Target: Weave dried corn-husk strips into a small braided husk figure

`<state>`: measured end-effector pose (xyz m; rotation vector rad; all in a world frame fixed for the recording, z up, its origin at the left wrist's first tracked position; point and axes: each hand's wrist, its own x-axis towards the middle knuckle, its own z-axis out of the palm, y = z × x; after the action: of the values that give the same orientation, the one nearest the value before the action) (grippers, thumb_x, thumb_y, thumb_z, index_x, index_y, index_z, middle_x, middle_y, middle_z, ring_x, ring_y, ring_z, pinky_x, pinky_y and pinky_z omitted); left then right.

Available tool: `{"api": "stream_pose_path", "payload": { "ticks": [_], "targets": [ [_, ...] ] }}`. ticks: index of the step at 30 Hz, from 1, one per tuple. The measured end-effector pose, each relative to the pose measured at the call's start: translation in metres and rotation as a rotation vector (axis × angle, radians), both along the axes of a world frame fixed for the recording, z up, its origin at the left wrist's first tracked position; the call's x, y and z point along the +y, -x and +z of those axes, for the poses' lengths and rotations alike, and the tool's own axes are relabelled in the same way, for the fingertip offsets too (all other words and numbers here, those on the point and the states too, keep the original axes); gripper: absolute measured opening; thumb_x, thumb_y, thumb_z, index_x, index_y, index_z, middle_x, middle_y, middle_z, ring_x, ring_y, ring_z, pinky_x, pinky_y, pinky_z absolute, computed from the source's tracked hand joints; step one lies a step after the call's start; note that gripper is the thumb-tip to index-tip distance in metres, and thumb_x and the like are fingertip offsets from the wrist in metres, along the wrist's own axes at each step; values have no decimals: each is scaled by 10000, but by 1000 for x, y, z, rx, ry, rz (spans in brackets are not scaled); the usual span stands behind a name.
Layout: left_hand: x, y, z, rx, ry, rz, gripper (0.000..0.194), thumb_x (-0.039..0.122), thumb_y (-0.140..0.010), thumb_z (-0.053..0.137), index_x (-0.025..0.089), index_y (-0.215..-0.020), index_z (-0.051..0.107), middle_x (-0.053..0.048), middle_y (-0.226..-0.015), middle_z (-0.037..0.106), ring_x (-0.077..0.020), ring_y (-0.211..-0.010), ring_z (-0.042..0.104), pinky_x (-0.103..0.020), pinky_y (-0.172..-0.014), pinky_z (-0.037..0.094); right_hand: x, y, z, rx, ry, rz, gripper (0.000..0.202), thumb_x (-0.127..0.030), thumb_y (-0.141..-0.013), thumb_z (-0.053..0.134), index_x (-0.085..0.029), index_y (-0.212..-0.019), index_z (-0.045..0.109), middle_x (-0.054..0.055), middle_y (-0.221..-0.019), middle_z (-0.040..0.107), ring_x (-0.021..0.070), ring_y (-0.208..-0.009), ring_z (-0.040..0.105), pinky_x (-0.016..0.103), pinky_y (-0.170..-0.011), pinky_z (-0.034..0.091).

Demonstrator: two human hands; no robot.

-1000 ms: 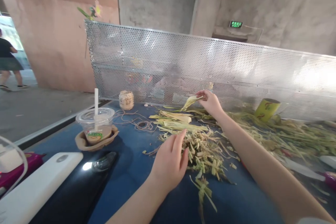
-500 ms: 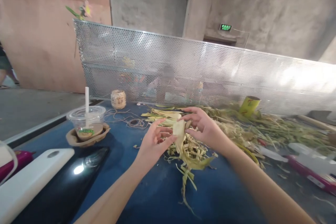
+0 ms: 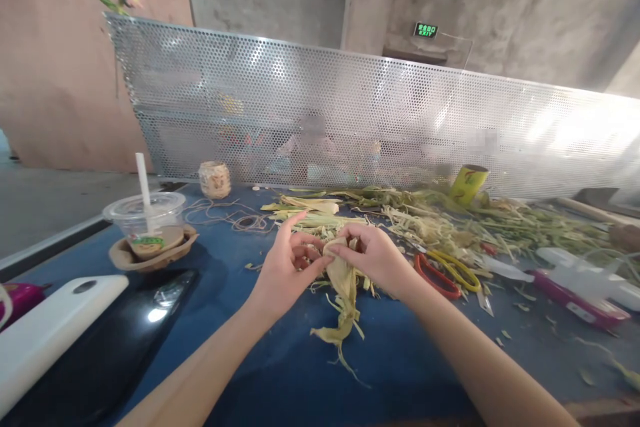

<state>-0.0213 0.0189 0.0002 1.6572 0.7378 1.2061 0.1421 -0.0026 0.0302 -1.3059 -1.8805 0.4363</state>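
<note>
A pale yellow-green corn husk (image 3: 344,283) hangs between my hands, its folded top pinched and its ragged tail drooping over the blue table. My left hand (image 3: 284,268) grips the husk's top edge between thumb and fingertips, the index finger raised. From the other side, my right hand (image 3: 379,259) pinches the same top with thumb and fingers. Behind and below them lie chopped husk scraps (image 3: 369,285), partly covered by my hands. Flat husk strips (image 3: 310,205) lie farther back. Scissors with red and yellow handles (image 3: 436,275) rest beside my right forearm.
At left are a plastic cup with straw (image 3: 145,220), a white power bank (image 3: 60,340) and a black tablet-like slab (image 3: 115,340). Twine (image 3: 250,222) and a wrapped jar (image 3: 215,180) lie behind. A yellow-green can (image 3: 469,185) stands among dried stalks. A perforated metal screen (image 3: 280,113) borders the back.
Both hands have come closer together at the husk's top, and its squarish folded end has turned and is now largely covered by fingers. The view has shifted, revealing the scissors.
</note>
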Motion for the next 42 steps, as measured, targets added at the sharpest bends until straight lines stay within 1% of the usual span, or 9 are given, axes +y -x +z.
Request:
{"api": "stream_pose_path", "payload": {
  "ticks": [3, 7, 10, 15, 23, 27, 32, 39, 42],
  "targets": [
    [-2, 0, 0, 18, -4, -30, 742, 326, -763, 631, 207, -1356, 202, -33, -887, 594, -140, -686, 584, -296, -607, 482, -7, 0, 1, -41, -90, -2, 186, -253, -783, 582, -186, -621, 520, -61, -534, 444, 71, -482, 372, 195, -473, 304],
    [-5, -3, -3, 76, 114, -130, 871, 338, -698, 691, 211, -1373, 155, -102, -1080, 539, -191, -870, 594, -352, -724, 475, -12, -3, 2, 26, -315, -83, 171, -250, -783, 591, -190, -630, 544, -22, -617, 556, 93, -563, 474, 213, -545, 383],
    [-6, -7, -7, 226, 197, -248, 906, 322, -654, 734, 194, -1369, 193, -67, -945, 606, -206, -856, 602, -351, -720, 447, -14, -5, 2, 90, -409, -153, 171, -263, -785, 584, -193, -635, 542, -16, -613, 559, 97, -550, 487, 222, -545, 404],
    [-7, -11, -11, 147, 296, -286, 895, 242, -630, 755, 170, -1348, 227, -1, -814, 589, -143, -717, 572, -288, -643, 413, -17, -10, 6, 172, -421, -260, 187, -275, -773, 586, -189, -614, 535, -34, -559, 508, 77, -480, 409, 209, -484, 360],
    [-15, -11, -6, 64, 196, -356, 1014, 185, -685, 722, 226, -1434, 39, 21, -766, 579, -127, -702, 519, -274, -632, 362, 1, -30, 8, 375, -191, -325, 245, -321, -729, 601, -172, -561, 503, -34, -546, 468, 77, -496, 412, 196, -457, 367],
    [-18, -10, -3, 31, 235, -360, 1106, 169, -667, 742, 253, -1443, -40, 26, -749, 585, -113, -658, 498, -277, -642, 368, 13, -34, 2, 556, 61, -276, 278, -414, -669, 633, -171, -597, 520, -49, -514, 439, 61, -391, 361, 180, -317, 300],
    [-21, -10, 2, -65, 339, -403, 1179, 107, -644, 757, 283, -1432, -102, 55, -706, 578, -85, -623, 499, -253, -640, 399, 14, -33, 0, 604, 124, -246, 289, -433, -644, 649, -170, -619, 531, -54, -505, 455, 60, -375, 375, 170, -283, 298],
    [-24, -11, 1, -169, 416, -418, 1210, 19, -593, 752, 263, -1435, -82, 20, -720, 659, -132, -650, 624, -288, -651, 484, 14, -33, 2, 649, 228, -192, 301, -431, -649, 668, -167, -632, 524, -58, -514, 462, 54, -398, 396, 166, -313, 329],
    [-24, -14, -1, -186, 455, -378, 1193, 12, -566, 761, 237, -1438, -20, 32, -680, 661, -129, -627, 630, -283, -645, 495, 16, -36, 2, 724, 287, -71, 335, -457, -643, 685, -154, -735, 572, -30, -596, 534, 71, -480, 483, 181, -393, 409]
  ]
}}
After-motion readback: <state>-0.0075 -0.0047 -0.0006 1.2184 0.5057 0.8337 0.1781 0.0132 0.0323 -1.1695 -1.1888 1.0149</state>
